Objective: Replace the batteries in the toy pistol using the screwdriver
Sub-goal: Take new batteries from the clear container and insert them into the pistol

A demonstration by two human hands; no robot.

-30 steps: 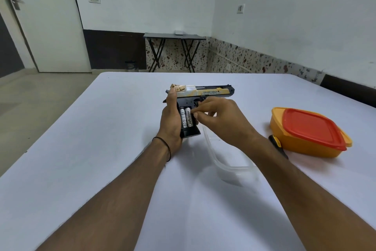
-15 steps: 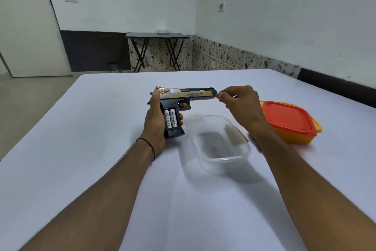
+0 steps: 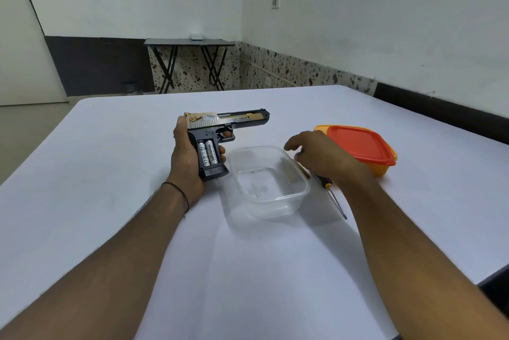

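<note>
Toy pistol [image 3: 225, 122], one, black with a gold slide, just left of the clear tub [image 3: 275, 206], muzzle pointing right, butt down close to the white surface [image 3: 110, 174]. Left hand [image 3: 187, 158] wrapped round its grip from behind, fingers clenched on it, fingertips showing at the grip's right edge. Battery bay open toward the camera: two batteries [image 3: 208, 153] side by side inside, silver, lengthwise along the grip. Right hand [image 3: 322, 158] hovering just right of the tub, near its far right corner, fingers loose and slightly spread, grasping nothing. One screwdriver [image 3: 333, 196] flat on the surface right of the tub, black-and-yellow handle under the right wrist, shaft pointing toward the camera. One small brown piece against the tub's right wall, too hidden to name. One orange box [image 3: 382, 169] with a red lid farther right of the tub, closed. Two containers in all.
</note>
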